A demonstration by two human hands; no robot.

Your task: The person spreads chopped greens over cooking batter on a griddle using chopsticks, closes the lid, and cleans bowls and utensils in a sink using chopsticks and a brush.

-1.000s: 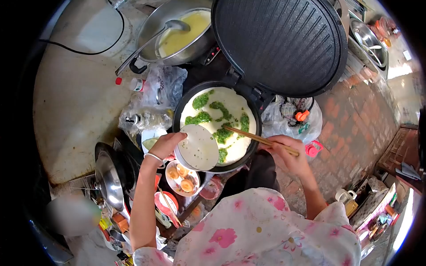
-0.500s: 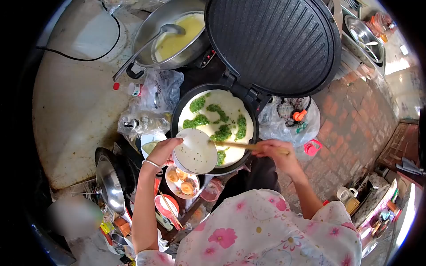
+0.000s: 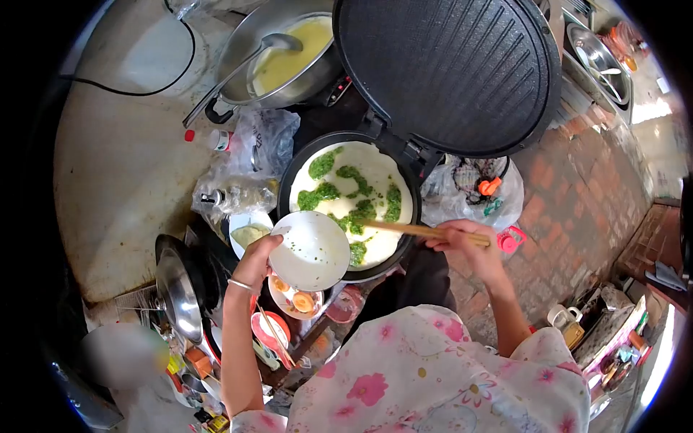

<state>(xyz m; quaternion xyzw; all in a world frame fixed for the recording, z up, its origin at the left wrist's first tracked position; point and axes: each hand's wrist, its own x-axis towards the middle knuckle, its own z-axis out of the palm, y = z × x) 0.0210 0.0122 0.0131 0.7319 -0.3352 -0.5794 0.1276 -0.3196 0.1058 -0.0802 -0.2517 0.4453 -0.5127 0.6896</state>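
Dough w/ green paste is lying in the pan, btwn & just fwd of both hands, L hand gripping a tilted bowl by its rim, R hand clutching chopsticks, tips at the paste, forearms pointing fwd, brick floor showing at R.

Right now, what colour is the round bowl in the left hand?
The round bowl is white, clearest in head view.

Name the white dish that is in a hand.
The bowl clasped by the left hand at its rim; the dish of something pale and the plate of round food are in no hand.
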